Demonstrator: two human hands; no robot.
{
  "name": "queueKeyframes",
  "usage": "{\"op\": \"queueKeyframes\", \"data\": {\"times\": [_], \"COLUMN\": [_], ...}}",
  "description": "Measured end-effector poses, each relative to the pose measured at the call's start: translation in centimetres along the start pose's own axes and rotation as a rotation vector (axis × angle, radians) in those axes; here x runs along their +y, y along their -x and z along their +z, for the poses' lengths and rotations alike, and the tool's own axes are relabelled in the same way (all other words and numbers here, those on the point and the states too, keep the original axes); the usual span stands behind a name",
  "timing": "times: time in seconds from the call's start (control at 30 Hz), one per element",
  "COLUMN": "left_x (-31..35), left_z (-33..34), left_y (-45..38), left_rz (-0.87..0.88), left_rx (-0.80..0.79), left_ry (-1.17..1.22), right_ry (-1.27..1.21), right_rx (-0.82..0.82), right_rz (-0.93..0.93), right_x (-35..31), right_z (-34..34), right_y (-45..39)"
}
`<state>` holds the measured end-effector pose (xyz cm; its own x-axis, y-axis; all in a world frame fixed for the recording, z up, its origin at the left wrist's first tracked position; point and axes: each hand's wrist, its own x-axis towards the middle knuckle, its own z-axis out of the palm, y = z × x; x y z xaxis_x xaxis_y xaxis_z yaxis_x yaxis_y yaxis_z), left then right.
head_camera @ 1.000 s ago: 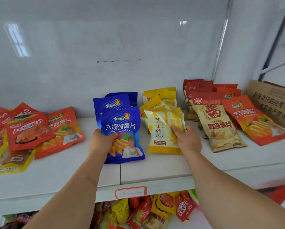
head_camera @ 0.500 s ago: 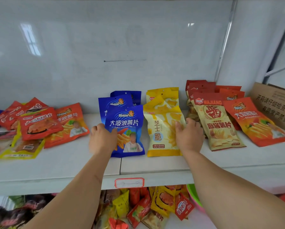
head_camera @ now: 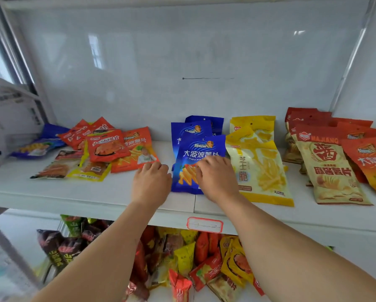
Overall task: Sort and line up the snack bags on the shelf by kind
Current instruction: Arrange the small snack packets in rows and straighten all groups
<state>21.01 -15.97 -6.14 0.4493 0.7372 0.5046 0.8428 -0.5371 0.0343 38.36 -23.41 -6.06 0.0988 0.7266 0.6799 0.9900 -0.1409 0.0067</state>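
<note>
My right hand [head_camera: 216, 178] lies flat on front blue bag [head_camera: 199, 158], centre frame, fingers spread, not clamped. My left hand [head_camera: 151, 184] loosely curled on bare shelf [head_camera: 73, 190] beside bag's left edge, holding nothing. Risks, my guess: slick film skids, knocking the blue bags behind askew; right wrist nudges neighbouring yellow bag [head_camera: 259, 171]. Mixed pile [head_camera: 99, 149], left of frame, unsorted.
</note>
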Motion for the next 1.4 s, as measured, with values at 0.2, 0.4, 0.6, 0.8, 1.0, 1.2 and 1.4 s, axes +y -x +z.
{"op": "queueKeyframes", "data": {"times": [0.2, 0.4, 0.6, 0.8, 1.0, 1.2, 1.4], "left_x": [-6.4, -14.4, -19.8, -22.0, -22.1, -22.2, -24.3], "left_z": [-1.3, -1.2, -0.5, 0.8, 2.9, 4.6, 5.5], "left_y": [0.0, -1.0, -2.5, -5.3, -9.3, -12.9, -14.6], "left_rz": [0.010, 0.006, -0.005, -0.116, -0.079, -0.084, -0.085], "left_rx": [-0.011, 0.045, 0.034, -0.078, -0.140, -0.230, -0.294], "left_ry": [-0.053, -0.037, 0.091, 0.177, 0.202, 0.185, 0.146], "right_ry": [-0.053, -0.067, -0.113, -0.130, -0.173, -0.316, -0.452], "right_rx": [-0.086, -0.114, -0.158, -0.192, -0.260, -0.417, -0.429], "right_rz": [-0.016, 0.060, 0.211, 0.364, 0.552, 0.767, 0.841], "right_x": [-7.3, -13.6, -17.7, -18.5, -17.0, -15.1, -15.8], "right_z": [1.5, 4.5, 7.1, 9.6, 12.4, 14.4, 16.0], "right_y": [-2.9, -6.6, -9.5, -11.8, -14.7, -17.9, -19.7]}}
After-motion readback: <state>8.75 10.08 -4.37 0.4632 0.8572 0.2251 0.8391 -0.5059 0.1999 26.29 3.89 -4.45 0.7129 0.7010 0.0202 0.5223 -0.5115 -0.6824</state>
